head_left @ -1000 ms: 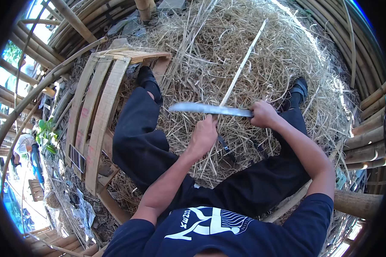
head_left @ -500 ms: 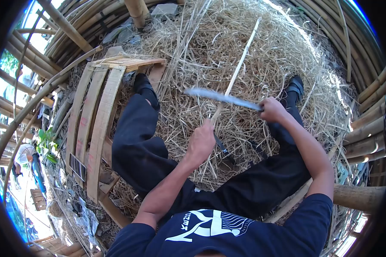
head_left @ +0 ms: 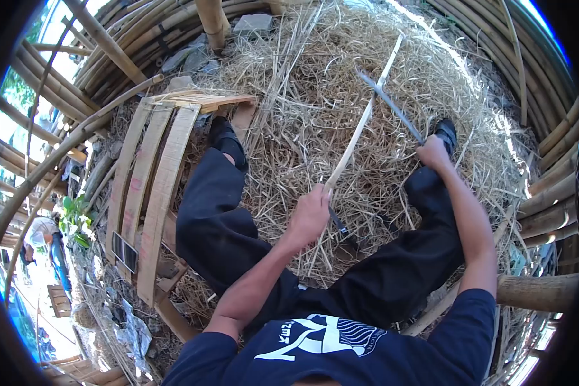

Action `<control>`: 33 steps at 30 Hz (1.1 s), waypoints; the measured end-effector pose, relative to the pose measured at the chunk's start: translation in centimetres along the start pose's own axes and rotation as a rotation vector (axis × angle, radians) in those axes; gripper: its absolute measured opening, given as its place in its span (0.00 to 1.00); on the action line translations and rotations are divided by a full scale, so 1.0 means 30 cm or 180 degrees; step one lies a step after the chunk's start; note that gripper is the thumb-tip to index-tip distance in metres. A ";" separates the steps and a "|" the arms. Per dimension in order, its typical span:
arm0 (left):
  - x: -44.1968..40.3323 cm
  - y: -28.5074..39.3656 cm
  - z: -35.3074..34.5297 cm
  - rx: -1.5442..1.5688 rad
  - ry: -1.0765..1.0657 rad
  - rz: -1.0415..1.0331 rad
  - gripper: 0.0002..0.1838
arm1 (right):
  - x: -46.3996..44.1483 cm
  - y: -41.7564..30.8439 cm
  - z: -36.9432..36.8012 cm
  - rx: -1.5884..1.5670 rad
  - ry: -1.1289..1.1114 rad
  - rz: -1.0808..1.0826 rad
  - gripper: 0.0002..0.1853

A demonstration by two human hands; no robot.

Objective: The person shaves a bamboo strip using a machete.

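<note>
Farther along the strip (head_left: 352,147), blade (head_left: 397,110), apparently

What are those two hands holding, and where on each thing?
The left hand grips a pale strip at its near end; the right hand holds a long blade by its handle end.

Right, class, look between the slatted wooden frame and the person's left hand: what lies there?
Between the slatted wooden frame and left hand lie the left trouser leg and, nearer the hand, dry straw-like litter, in the head view.
</note>
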State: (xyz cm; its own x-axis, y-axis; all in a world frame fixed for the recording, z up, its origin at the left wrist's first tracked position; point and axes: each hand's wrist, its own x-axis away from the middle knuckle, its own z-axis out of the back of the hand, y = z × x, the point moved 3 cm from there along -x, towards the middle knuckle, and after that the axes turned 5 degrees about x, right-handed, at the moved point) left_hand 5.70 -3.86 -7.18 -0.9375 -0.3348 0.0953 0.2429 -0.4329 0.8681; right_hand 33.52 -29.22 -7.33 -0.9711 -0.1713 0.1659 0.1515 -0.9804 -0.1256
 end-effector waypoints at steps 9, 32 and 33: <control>0.005 0.050 0.046 0.2619 -0.0945 0.1414 0.22 | 0.220 -0.303 0.106 -0.0154 -0.0401 0.0863 0.21; 0.101 0.103 0.139 0.4390 -0.1630 0.1828 0.17 | 0.412 -0.325 0.176 0.0624 -0.0277 0.1767 0.12; 0.100 0.110 0.147 0.4352 -0.1570 0.1856 0.17 | 0.408 -0.325 0.168 0.0588 -0.0302 0.1824 0.12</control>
State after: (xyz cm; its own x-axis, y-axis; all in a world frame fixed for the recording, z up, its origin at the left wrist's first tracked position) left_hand 2.59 -2.62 -1.88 -0.8508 0.2361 0.4695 0.4421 0.8044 0.3967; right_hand 21.08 -22.24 0.84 -0.7062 -0.6763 0.2095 0.6829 -0.7287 -0.0501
